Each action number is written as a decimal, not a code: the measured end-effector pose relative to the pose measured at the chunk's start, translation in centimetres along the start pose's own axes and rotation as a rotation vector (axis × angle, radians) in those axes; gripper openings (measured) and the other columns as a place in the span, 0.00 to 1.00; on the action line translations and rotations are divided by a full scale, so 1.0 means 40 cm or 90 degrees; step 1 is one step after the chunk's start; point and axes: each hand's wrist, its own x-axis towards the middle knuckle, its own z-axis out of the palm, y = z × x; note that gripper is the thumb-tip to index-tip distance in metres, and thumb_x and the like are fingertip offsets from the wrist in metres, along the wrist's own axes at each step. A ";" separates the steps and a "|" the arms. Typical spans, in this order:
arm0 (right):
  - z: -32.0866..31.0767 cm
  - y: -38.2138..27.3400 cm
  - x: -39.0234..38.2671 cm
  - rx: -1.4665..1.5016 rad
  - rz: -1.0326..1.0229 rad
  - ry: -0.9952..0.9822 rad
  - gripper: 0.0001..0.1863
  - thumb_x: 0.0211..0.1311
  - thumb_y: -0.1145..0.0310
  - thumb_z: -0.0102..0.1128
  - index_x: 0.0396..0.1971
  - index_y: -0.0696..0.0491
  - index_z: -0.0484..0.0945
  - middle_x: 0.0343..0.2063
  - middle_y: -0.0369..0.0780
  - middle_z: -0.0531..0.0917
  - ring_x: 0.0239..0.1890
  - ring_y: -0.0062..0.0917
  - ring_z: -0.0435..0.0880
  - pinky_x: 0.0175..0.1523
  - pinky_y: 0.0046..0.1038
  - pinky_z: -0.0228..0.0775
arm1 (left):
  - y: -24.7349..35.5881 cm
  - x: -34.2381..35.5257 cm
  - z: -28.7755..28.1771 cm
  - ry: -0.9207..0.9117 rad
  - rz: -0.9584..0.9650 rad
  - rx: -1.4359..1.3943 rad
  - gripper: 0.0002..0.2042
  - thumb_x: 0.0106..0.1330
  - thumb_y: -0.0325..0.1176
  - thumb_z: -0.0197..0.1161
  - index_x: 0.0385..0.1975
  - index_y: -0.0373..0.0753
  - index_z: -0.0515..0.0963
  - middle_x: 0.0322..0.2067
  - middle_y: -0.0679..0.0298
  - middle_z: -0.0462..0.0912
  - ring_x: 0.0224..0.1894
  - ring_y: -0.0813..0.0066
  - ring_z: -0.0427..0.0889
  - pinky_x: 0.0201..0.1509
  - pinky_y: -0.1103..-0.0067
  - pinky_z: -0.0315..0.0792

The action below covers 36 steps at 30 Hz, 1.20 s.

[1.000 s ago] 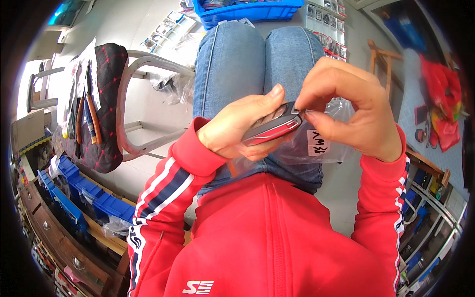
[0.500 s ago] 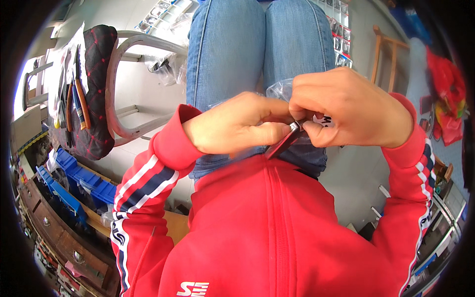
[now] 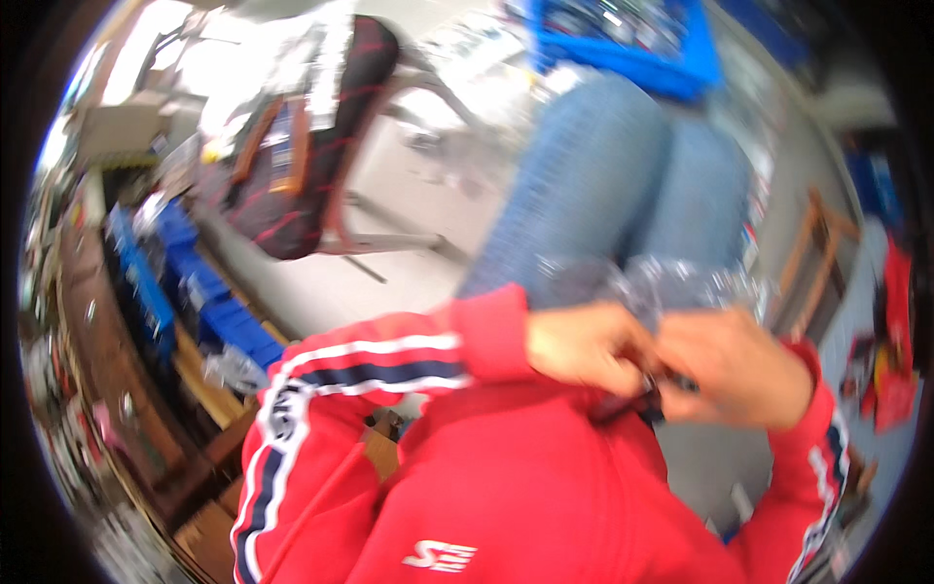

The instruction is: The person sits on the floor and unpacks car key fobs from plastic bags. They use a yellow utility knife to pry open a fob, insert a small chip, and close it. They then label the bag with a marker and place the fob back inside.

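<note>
Low over my lap, motion blur softens both hands. My left hand [image 3: 589, 346] is closed around a dark key fob [image 3: 623, 404], its details too smeared to tell. My right hand [image 3: 730, 365] is curled closed at the fob's end, against my left fingers. A crinkled clear plastic bag [image 3: 686, 282] lies on my jeans [image 3: 574, 165] just beyond the hands.
A padded chair [image 3: 292, 224] at the left carries pliers-like tools with orange handles [image 3: 287, 151]. A blue crate of small items [image 3: 700, 54] stands beyond my knees. Blue bins [image 3: 229, 321] line the lower left; a wooden frame [image 3: 817, 253] and red cloth [image 3: 895, 331] are at right.
The view has swung leftward and blurred, bringing the blue crate back in. My hands sit lower and further right in the picture, still together on the fob.
</note>
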 end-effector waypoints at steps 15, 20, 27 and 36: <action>0.064 0.049 -0.008 0.832 0.109 0.297 0.09 0.48 0.83 0.53 0.24 0.58 0.62 0.22 0.51 0.76 0.14 0.25 0.76 0.21 0.23 0.74 | -0.100 -0.040 0.047 0.094 0.092 -0.363 0.16 0.59 0.36 0.59 0.43 0.35 0.67 0.29 0.65 0.72 0.30 0.81 0.71 0.36 0.84 0.65; 0.106 -0.030 0.075 0.171 0.126 0.391 0.10 0.36 0.85 0.52 0.24 0.57 0.69 0.22 0.40 0.74 0.17 0.20 0.72 0.23 0.20 0.65 | -0.046 -0.030 0.007 0.246 0.309 -0.734 0.20 0.65 0.43 0.50 0.52 0.39 0.62 0.43 0.58 0.72 0.45 0.71 0.73 0.47 0.75 0.70; 0.108 -0.090 0.167 -0.221 0.062 0.365 0.12 0.39 0.81 0.62 0.27 0.57 0.72 0.18 0.39 0.72 0.17 0.29 0.73 0.22 0.28 0.63 | 0.005 -0.031 -0.010 0.268 0.356 -0.759 0.26 0.66 0.44 0.48 0.61 0.46 0.51 0.51 0.55 0.65 0.53 0.65 0.68 0.51 0.70 0.70; 0.064 -0.081 0.164 -0.185 0.142 0.433 0.22 0.40 0.76 0.62 0.42 0.58 0.72 0.35 0.42 0.75 0.32 0.29 0.73 0.36 0.26 0.64 | -0.018 -0.062 -0.035 0.125 0.352 -0.714 0.37 0.43 0.13 0.43 0.60 0.41 0.53 0.55 0.57 0.62 0.59 0.67 0.62 0.56 0.74 0.64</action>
